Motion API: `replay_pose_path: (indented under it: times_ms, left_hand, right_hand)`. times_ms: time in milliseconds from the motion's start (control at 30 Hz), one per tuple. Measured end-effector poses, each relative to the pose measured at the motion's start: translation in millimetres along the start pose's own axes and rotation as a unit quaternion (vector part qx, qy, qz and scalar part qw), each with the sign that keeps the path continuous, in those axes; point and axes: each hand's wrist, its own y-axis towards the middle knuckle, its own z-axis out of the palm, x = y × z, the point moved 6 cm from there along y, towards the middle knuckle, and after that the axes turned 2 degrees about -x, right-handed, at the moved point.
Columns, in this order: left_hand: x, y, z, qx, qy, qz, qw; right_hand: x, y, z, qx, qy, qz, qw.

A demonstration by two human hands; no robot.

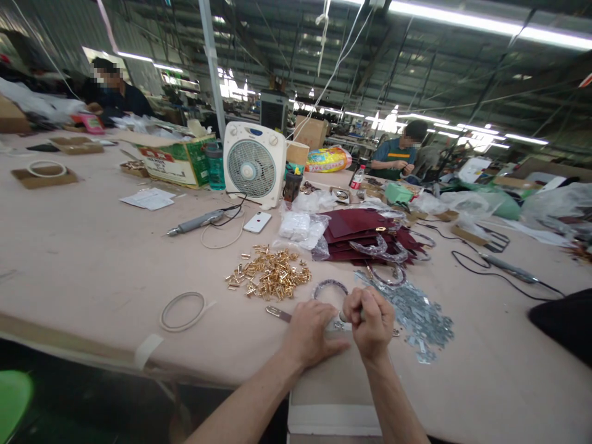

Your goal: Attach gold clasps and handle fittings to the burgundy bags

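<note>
My left hand (312, 333) lies over a light grey panel (335, 376) at the table's near edge, thumb and fingers apart and pressing down. Beside it my right hand (371, 317) is a fist around a short tool, mostly hidden, whose pale end (343, 316) meets the work between the hands. Small metal fittings there are too small to make out. A ring-shaped, wrapped handle (330, 285) stands just beyond. From under my left hand a brown strap (278, 313) with a gold end sticks out.
Gold fittings (272, 274) lie in a heap ahead, silver metal plates (423, 320) to the right. Maroon bag pieces (351, 231) are stacked behind. A corded tool (197, 223), phone (258, 222), fan (254, 163) and pale ring (182, 311) are on the table. Two people sit farther off.
</note>
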Motion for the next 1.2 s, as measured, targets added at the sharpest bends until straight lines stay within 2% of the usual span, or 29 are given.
replay_pose_path:
  times_ms: [200,267,433,533,633,733,800,867,967,1067,1133,1200]
  left_hand:
    - [0.9,0.0,0.3,-0.008,-0.010,-0.015,1.000]
    - [1.0,-0.6,0.3,-0.010,-0.015,-0.011,1.000]
    - [0.9,-1.4,-0.2,-0.015,-0.018,-0.007,1.000]
    - [-0.3,-1.3,-0.7,-0.019,-0.018,-0.008,1.000]
    - [-1.0,-1.8,0.6,-0.022,-0.024,-0.004,0.999]
    - [0.7,-3.5,2.2,-0.036,-0.029,0.006,0.999]
    - [3.0,-5.3,1.3,-0.058,-0.044,0.014,0.997]
    - [8.0,-8.3,-2.5,-0.097,-0.070,0.010,0.993]
    - [22.6,-18.0,-12.4,-0.191,-0.120,-0.038,0.974]
    - [44.6,-36.3,-17.4,-0.270,-0.194,-0.132,0.934]
    - [57.3,-48.9,-14.7,-0.275,-0.256,-0.187,0.908]
    - [64.8,-57.2,-10.1,-0.241,-0.313,-0.214,0.893]
  right_hand:
    - [-21.1,-5.8,9.7,0.075,-0.078,0.035,0.994]
    - [-19.3,-7.2,10.8,0.085,-0.086,0.030,0.992]
    - [-9.6,-7.6,5.7,0.046,-0.041,0.007,0.998]
    - [-25.9,-12.7,4.3,0.038,-0.040,0.049,0.997]
    - [-40.9,-14.9,-4.2,-0.003,0.054,0.087,0.995]
    - [-43.9,-11.2,-25.7,-0.088,0.206,0.084,0.971]
    - [-45.1,-8.7,-42.2,-0.141,0.287,0.089,0.943]
    - [-47.8,-7.7,-53.6,-0.168,0.351,0.108,0.915]
    - [-53.0,-7.9,-57.2,-0.159,0.424,0.143,0.880]
    - [-57.4,-9.0,-53.0,-0.137,0.465,0.170,0.858]
    - [-59.3,-9.2,-51.2,-0.133,0.482,0.179,0.847]
    - [-60.1,-8.8,-50.8,-0.133,0.493,0.183,0.840]
